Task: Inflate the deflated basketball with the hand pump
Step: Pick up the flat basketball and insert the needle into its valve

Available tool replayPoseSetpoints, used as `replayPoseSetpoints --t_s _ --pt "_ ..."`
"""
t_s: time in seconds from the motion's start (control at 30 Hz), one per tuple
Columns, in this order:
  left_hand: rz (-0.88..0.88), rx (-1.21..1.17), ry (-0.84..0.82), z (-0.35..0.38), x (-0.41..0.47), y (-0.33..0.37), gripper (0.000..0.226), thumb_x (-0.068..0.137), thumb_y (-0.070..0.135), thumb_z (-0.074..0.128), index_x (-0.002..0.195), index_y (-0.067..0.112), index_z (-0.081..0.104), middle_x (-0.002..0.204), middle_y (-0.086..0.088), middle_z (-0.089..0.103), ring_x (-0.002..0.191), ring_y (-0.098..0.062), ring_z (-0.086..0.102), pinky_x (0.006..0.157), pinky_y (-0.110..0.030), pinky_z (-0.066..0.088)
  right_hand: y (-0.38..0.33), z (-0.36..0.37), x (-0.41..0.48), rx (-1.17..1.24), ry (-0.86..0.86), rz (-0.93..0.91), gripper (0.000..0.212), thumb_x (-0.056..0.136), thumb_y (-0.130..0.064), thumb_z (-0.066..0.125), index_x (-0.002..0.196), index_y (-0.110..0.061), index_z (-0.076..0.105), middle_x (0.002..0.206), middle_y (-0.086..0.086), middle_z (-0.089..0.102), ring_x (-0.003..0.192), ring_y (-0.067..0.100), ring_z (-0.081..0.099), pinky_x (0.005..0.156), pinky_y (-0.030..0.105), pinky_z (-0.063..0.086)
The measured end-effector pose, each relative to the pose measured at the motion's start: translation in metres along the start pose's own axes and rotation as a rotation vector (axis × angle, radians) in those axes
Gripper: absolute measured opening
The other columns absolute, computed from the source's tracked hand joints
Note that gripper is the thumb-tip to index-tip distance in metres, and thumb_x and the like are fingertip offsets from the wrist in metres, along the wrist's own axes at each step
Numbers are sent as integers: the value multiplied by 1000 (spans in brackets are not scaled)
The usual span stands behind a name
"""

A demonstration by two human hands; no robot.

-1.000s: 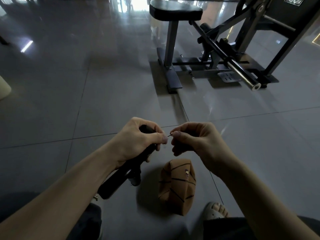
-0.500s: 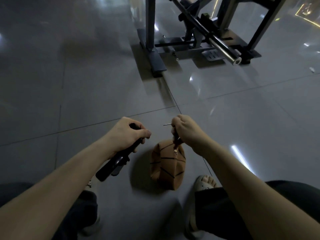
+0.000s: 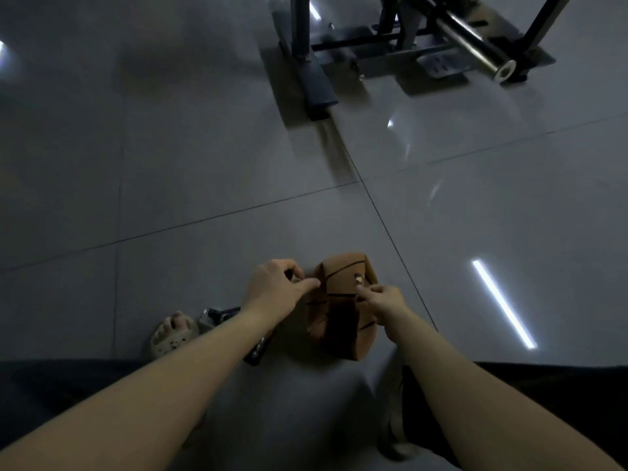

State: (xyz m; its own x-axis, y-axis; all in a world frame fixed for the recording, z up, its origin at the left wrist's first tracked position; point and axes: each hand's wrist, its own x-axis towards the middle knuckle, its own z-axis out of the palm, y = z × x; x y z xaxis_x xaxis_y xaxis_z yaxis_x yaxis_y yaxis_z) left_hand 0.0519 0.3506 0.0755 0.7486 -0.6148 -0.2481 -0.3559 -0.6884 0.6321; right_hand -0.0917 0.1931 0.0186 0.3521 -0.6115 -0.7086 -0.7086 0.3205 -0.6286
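Black pump is clasped by the left hand. By the right hand the basketball is touched; its grip is indiscernible.

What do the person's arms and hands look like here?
The left arm and right arm are bare, without sleeves, and the left hand and right hand have no gloves. No watch or bracelet shows; rings are too small to judge.
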Motion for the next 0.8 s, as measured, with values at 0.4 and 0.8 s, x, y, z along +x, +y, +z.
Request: replayPoseSetpoints --t_s 0.4,0.8 --pt "315 299 -448 122 -46 -87 53 85 37 65 135 26 51 138 4 56 112 -24 62 93 -39 52 10 27 30 -95 70 -70 39 88 -25 72 58 -10 51 62 2 61 88 22 65 72 36 50" --pt "422 459 -442 160 -60 -137 60 96 55 46 148 30 28 137 3 46 119 -16 51 102 -32 43 10 26 35 -244 119 -87 29 91 -29 67 70 -10 69 73 6 67 73 18 64 65 34 54"
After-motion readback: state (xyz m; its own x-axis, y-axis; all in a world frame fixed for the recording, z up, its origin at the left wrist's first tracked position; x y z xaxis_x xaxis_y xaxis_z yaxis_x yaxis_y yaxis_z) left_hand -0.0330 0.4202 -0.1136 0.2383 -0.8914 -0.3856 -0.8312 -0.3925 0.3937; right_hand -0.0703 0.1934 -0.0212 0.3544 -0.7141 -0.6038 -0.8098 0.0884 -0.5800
